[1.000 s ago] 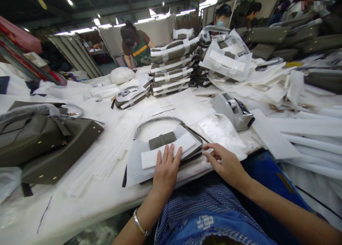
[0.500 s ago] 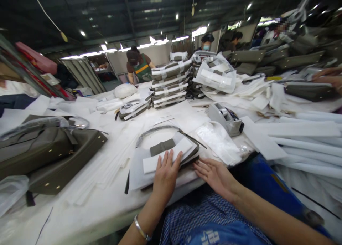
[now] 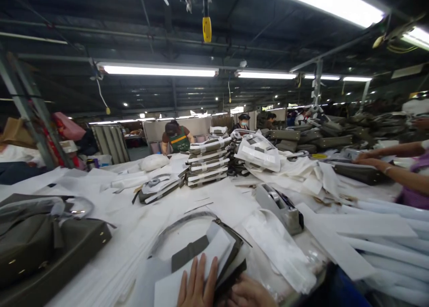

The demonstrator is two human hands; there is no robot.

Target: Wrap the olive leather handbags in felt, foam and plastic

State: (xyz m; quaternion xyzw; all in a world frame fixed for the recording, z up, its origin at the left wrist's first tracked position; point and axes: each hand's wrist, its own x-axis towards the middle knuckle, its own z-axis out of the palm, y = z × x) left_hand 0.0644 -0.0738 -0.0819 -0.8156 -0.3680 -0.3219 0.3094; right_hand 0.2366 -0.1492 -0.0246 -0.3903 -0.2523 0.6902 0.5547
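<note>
A dark olive handbag (image 3: 231,242) lies on the table in front of me, its looped handle wrapped in clear film. White foam sheeting (image 3: 214,249) covers much of its face, leaving a grey-green strap tab (image 3: 189,253) partly bare. My left hand (image 3: 197,284) presses flat on the foam, fingers spread. Low at the bag's right edge, my right hand (image 3: 251,292) has its fingers curled in against the side; the fingertips are partly hidden. The lower parts of both hands are cut off by the frame.
A grey tape dispenser (image 3: 281,208) and plastic bags (image 3: 278,253) lie to the right, beside foam strips (image 3: 368,226). Unwrapped handbags (image 3: 77,249) sit at left. Wrapped bags (image 3: 208,161) are stacked ahead. A co-worker's arms (image 3: 385,159) reach in at far right; others work behind.
My view has tilted upward, so the table and hands sit lower in the picture. My left hand stays on the foam. The right hand's fingers, stretched out before, are now curled at the bag's edge.
</note>
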